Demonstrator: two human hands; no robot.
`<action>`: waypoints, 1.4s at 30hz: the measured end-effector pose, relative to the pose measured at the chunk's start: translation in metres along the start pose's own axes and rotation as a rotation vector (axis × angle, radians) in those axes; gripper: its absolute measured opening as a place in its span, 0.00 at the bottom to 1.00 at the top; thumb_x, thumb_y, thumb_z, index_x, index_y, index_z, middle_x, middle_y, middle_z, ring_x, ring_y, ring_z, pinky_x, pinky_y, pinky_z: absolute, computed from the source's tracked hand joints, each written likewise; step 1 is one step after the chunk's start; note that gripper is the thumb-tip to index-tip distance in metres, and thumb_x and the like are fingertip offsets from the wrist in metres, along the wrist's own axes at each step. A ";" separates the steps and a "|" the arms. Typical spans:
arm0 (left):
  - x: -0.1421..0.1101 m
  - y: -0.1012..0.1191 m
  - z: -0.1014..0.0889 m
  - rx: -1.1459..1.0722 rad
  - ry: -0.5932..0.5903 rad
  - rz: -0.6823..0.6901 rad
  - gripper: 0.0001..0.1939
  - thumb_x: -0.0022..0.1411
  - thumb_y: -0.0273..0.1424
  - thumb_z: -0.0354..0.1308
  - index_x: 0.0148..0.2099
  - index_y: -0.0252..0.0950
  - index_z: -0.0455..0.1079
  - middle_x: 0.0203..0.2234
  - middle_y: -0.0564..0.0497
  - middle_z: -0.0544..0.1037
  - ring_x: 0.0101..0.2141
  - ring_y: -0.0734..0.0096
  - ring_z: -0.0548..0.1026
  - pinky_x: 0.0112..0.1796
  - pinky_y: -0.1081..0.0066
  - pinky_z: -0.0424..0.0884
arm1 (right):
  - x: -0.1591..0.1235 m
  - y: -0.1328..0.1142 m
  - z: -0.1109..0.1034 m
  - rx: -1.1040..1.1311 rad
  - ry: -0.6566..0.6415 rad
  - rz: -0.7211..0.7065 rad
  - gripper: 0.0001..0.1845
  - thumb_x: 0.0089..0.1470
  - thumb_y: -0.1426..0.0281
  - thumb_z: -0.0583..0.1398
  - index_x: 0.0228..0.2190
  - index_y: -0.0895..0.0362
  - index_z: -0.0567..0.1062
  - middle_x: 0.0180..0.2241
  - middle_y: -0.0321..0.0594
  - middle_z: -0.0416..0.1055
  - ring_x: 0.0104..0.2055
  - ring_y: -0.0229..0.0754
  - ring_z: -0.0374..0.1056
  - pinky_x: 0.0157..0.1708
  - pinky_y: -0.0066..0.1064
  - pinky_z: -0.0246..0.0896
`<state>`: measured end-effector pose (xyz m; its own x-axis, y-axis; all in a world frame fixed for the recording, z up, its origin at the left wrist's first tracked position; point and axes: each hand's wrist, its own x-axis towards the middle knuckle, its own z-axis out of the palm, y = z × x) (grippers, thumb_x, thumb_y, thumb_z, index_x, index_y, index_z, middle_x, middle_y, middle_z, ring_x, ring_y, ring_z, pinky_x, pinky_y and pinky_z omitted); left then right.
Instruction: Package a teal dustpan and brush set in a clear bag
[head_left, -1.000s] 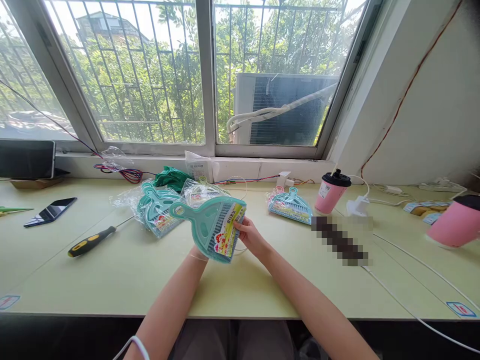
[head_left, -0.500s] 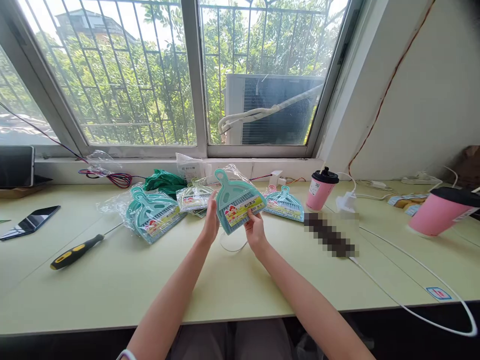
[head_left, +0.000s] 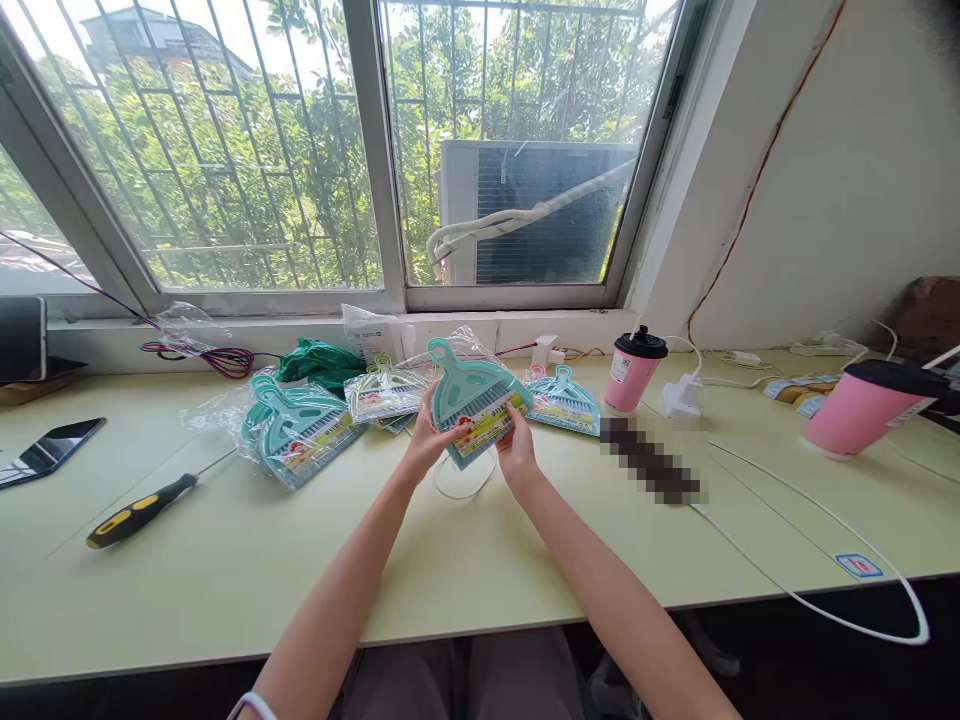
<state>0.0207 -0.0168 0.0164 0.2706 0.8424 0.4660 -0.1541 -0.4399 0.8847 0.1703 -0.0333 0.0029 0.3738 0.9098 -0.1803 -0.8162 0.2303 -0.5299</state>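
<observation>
A mint-green dustpan and brush set, wrapped in clear plastic with a yellow label, is held up in front of me above the table. My left hand grips its lower left side, thumb lying across the label. At the lower right edge my right hand holds it too, thumb on the front; the fingers behind are hidden. Left of it lies a pile of similar wrapped dustpan sets. Behind are a paler wrapped set and, to the right, another green one.
A screwdriver and a phone lie on the left of the table. Green plastic sits near the window. Pink cups with black lids, a charger and a white cable are on the right.
My left thumb has come round onto the front label. My right hand has shifted slightly outward along the dustpan's edge. The view has turned a little to the right.
</observation>
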 end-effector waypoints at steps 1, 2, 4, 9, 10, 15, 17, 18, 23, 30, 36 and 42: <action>0.000 -0.001 0.000 0.010 -0.007 -0.002 0.56 0.45 0.42 0.74 0.70 0.45 0.48 0.62 0.39 0.63 0.61 0.48 0.64 0.60 0.51 0.64 | 0.001 0.000 0.000 0.004 0.015 -0.007 0.06 0.54 0.73 0.61 0.36 0.56 0.77 0.32 0.32 0.80 0.31 0.33 0.75 0.30 0.22 0.69; 0.000 -0.002 0.001 0.017 -0.016 -0.004 0.57 0.44 0.42 0.75 0.70 0.45 0.47 0.63 0.39 0.62 0.62 0.48 0.64 0.60 0.51 0.63 | 0.002 0.000 0.000 0.007 0.030 -0.019 0.06 0.54 0.73 0.62 0.35 0.56 0.77 0.32 0.33 0.80 0.32 0.33 0.75 0.31 0.22 0.70; 0.000 -0.004 0.003 0.019 -0.046 -0.009 0.60 0.42 0.40 0.76 0.71 0.45 0.46 0.64 0.38 0.61 0.62 0.47 0.64 0.61 0.51 0.63 | 0.004 -0.001 -0.002 0.012 0.058 -0.058 0.06 0.53 0.73 0.64 0.35 0.57 0.77 0.34 0.34 0.80 0.34 0.34 0.75 0.33 0.23 0.71; -0.003 -0.007 0.014 -0.068 -0.093 -0.027 0.62 0.37 0.38 0.78 0.70 0.43 0.48 0.63 0.37 0.63 0.61 0.45 0.65 0.58 0.52 0.67 | 0.012 -0.004 -0.006 -0.024 0.073 -0.164 0.11 0.50 0.68 0.67 0.36 0.55 0.75 0.36 0.36 0.80 0.40 0.39 0.76 0.38 0.29 0.74; -0.004 -0.007 0.017 -0.103 -0.101 -0.049 0.61 0.38 0.38 0.78 0.69 0.43 0.48 0.61 0.37 0.66 0.60 0.45 0.67 0.57 0.51 0.69 | 0.013 -0.005 -0.007 -0.031 0.077 -0.183 0.12 0.49 0.66 0.68 0.36 0.55 0.74 0.36 0.37 0.80 0.41 0.40 0.76 0.39 0.30 0.74; -0.007 -0.013 0.027 -0.214 -0.095 -0.169 0.41 0.48 0.44 0.73 0.61 0.39 0.63 0.47 0.39 0.79 0.49 0.48 0.77 0.49 0.53 0.74 | 0.015 -0.013 -0.006 -0.006 0.085 -0.242 0.13 0.51 0.64 0.66 0.38 0.53 0.74 0.39 0.36 0.80 0.45 0.40 0.75 0.44 0.32 0.75; -0.006 -0.016 0.027 -0.211 -0.067 -0.207 0.33 0.49 0.48 0.70 0.53 0.36 0.71 0.41 0.41 0.81 0.45 0.51 0.79 0.46 0.55 0.76 | 0.014 -0.018 -0.005 0.031 0.086 -0.249 0.12 0.53 0.64 0.65 0.40 0.53 0.74 0.40 0.36 0.79 0.46 0.40 0.75 0.46 0.33 0.75; -0.006 -0.018 0.027 -0.207 -0.051 -0.222 0.31 0.50 0.51 0.68 0.48 0.35 0.73 0.38 0.42 0.82 0.42 0.53 0.80 0.44 0.56 0.77 | 0.014 -0.020 -0.005 0.042 0.085 -0.253 0.12 0.54 0.64 0.64 0.40 0.53 0.74 0.41 0.37 0.79 0.47 0.39 0.75 0.46 0.33 0.75; -0.005 -0.020 0.025 -0.113 0.060 -0.180 0.30 0.47 0.56 0.67 0.36 0.33 0.77 0.25 0.48 0.78 0.26 0.65 0.78 0.34 0.60 0.79 | 0.013 -0.029 -0.005 0.023 0.065 -0.268 0.15 0.56 0.62 0.63 0.44 0.53 0.74 0.42 0.37 0.80 0.49 0.38 0.74 0.48 0.30 0.73; -0.012 -0.011 0.032 0.021 0.088 -0.100 0.30 0.53 0.58 0.60 0.34 0.32 0.74 0.25 0.47 0.77 0.23 0.65 0.77 0.27 0.67 0.75 | 0.009 -0.030 -0.003 0.061 0.039 -0.239 0.14 0.57 0.64 0.62 0.45 0.54 0.74 0.43 0.37 0.79 0.47 0.37 0.75 0.49 0.31 0.72; -0.016 -0.013 0.028 0.310 0.094 0.029 0.24 0.62 0.53 0.54 0.28 0.38 0.70 0.19 0.50 0.75 0.20 0.70 0.73 0.25 0.71 0.68 | 0.011 -0.030 -0.003 0.043 0.018 -0.266 0.14 0.57 0.62 0.62 0.44 0.54 0.75 0.45 0.37 0.79 0.47 0.37 0.75 0.48 0.30 0.72; -0.017 -0.010 0.026 0.618 0.072 0.084 0.13 0.60 0.39 0.57 0.25 0.40 0.66 0.18 0.52 0.72 0.21 0.70 0.70 0.27 0.72 0.63 | 0.009 -0.030 -0.003 0.048 0.005 -0.274 0.13 0.58 0.63 0.61 0.44 0.53 0.75 0.45 0.37 0.79 0.50 0.35 0.74 0.50 0.28 0.71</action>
<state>0.0428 -0.0351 -0.0001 0.2138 0.8066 0.5511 0.4113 -0.5860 0.6982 0.1998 -0.0330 0.0151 0.5853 0.8099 -0.0396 -0.7045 0.4837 -0.5193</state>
